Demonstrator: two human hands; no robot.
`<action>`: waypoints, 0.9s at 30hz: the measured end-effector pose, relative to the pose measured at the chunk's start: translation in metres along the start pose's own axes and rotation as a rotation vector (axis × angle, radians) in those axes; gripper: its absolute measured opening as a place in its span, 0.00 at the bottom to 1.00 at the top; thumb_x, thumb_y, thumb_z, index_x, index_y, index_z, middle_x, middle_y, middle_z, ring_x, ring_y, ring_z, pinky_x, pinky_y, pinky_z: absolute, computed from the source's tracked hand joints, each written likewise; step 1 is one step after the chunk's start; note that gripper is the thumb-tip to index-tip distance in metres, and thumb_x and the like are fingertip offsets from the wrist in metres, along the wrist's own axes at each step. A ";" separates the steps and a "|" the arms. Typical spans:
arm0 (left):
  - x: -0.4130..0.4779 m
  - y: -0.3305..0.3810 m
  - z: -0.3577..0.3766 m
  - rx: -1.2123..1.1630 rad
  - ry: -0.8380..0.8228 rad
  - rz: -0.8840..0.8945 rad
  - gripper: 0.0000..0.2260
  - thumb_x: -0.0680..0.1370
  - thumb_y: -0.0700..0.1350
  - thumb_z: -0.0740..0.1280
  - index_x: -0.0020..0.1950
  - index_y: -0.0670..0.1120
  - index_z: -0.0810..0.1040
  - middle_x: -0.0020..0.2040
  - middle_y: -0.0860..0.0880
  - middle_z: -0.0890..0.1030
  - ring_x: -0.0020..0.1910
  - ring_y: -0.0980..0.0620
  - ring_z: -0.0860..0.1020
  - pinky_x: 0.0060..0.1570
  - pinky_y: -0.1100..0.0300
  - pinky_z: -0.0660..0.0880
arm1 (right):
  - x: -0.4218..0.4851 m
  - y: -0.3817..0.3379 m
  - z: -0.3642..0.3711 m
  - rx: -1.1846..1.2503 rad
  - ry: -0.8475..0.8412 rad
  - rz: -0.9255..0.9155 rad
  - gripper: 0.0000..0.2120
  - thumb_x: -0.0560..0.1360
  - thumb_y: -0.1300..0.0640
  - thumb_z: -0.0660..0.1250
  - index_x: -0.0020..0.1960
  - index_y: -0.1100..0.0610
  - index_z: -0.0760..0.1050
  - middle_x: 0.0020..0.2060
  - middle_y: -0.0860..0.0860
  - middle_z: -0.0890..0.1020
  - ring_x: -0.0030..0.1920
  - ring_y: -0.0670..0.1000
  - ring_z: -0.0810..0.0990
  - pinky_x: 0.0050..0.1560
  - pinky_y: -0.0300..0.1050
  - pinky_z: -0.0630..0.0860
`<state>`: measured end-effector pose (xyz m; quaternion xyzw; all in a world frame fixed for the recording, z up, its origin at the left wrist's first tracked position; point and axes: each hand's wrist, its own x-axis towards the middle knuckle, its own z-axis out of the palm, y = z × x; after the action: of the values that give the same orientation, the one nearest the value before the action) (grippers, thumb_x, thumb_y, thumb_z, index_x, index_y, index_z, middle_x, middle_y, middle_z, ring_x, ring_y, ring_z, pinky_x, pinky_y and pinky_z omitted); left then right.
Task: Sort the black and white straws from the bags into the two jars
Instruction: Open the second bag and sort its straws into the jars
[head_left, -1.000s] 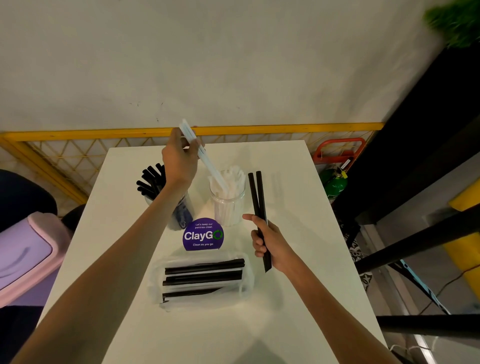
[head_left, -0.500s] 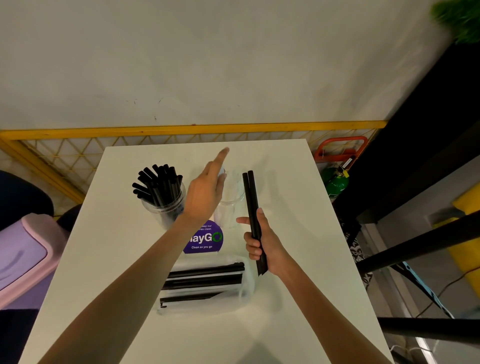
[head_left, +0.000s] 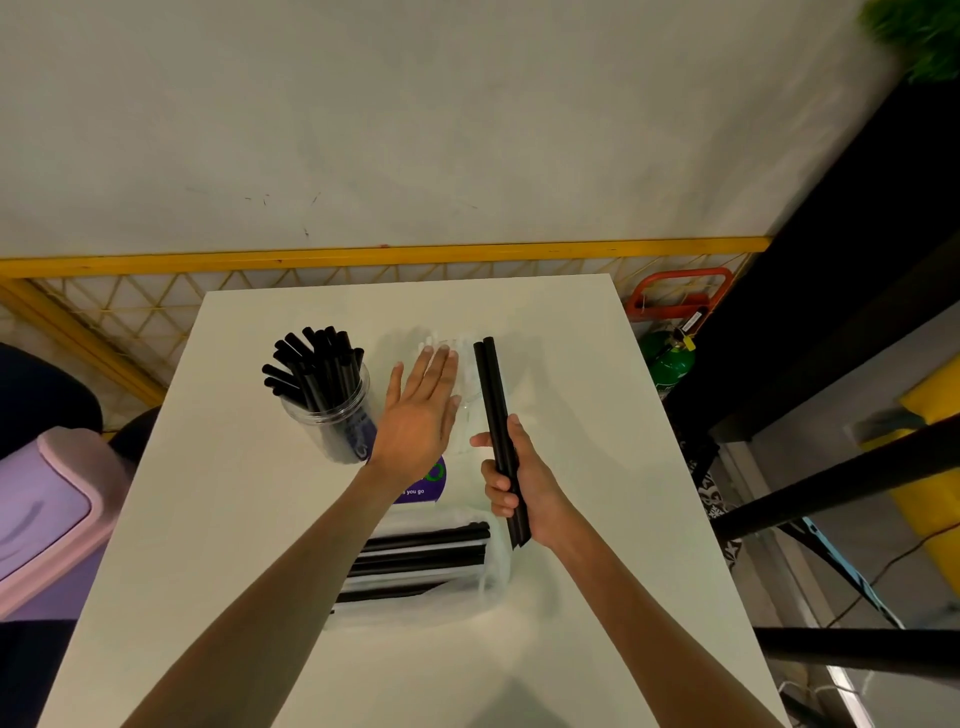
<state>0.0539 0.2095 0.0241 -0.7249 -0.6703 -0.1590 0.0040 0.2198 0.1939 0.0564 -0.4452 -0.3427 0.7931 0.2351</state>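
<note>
CHANGE: left hand (head_left: 421, 415), holding a white straw a second ago, now empty | AROUND: it hides most of the white-straw jar (head_left: 467, 379); black-straw jar (head_left: 332, 421) left of it; bag (head_left: 441, 571) of straws nearer | POSE: left fingers straight, pressed together; right hand (head_left: 519, 483) grips two black straws (head_left: 492, 395), tips pointing far.

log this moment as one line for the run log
left hand: open, at white-straw jar | right hand: grips two black straws | black-straw jar: part filled | bag: straws left inside
</note>
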 end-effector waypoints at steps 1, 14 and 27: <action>-0.001 0.000 0.001 0.000 -0.020 -0.008 0.28 0.80 0.56 0.38 0.75 0.42 0.53 0.75 0.45 0.56 0.74 0.49 0.48 0.71 0.48 0.44 | 0.000 0.000 0.001 -0.004 -0.001 -0.002 0.25 0.80 0.39 0.46 0.51 0.56 0.72 0.19 0.46 0.64 0.17 0.43 0.60 0.19 0.34 0.60; -0.009 0.024 -0.053 -0.733 0.293 -0.551 0.22 0.76 0.53 0.65 0.64 0.42 0.72 0.48 0.49 0.77 0.37 0.58 0.74 0.43 0.59 0.74 | -0.003 0.008 0.043 -0.028 -0.065 0.027 0.19 0.79 0.40 0.51 0.45 0.55 0.68 0.19 0.45 0.64 0.17 0.43 0.60 0.18 0.33 0.59; -0.044 -0.009 -0.060 -0.959 0.090 -0.753 0.08 0.76 0.43 0.68 0.40 0.40 0.74 0.34 0.43 0.80 0.33 0.45 0.81 0.33 0.55 0.79 | -0.001 0.031 0.078 -0.107 -0.113 0.051 0.20 0.81 0.41 0.48 0.50 0.50 0.75 0.22 0.46 0.67 0.20 0.43 0.64 0.20 0.34 0.62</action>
<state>0.0297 0.1548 0.0687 -0.3515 -0.7334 -0.4642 -0.3509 0.1505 0.1469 0.0629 -0.4203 -0.3860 0.8032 0.1708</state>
